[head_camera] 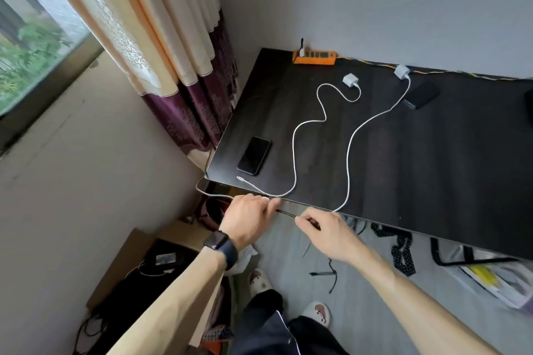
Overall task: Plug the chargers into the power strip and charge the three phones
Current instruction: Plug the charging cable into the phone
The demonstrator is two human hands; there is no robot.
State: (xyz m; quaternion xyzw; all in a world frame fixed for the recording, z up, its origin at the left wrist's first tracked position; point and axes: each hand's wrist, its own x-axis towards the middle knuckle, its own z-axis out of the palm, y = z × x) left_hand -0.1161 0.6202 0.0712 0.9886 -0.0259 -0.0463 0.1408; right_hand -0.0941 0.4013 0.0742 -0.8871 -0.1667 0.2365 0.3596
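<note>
An orange power strip lies at the back of the dark table, with one white plug in its left end. Two white chargers lie unplugged on the table, their cables trailing to the front edge. One black phone rests face up near the left corner, and another lies at the back right. Just below the front edge, my left hand pinches a grey cable that comes round the corner. My right hand grips a thin dark phone, seen edge-on between both hands.
A loose cable end lies beside the left phone. Curtains and a window stand to the left. A cardboard box with wires sits on the floor, and there is clutter under the table.
</note>
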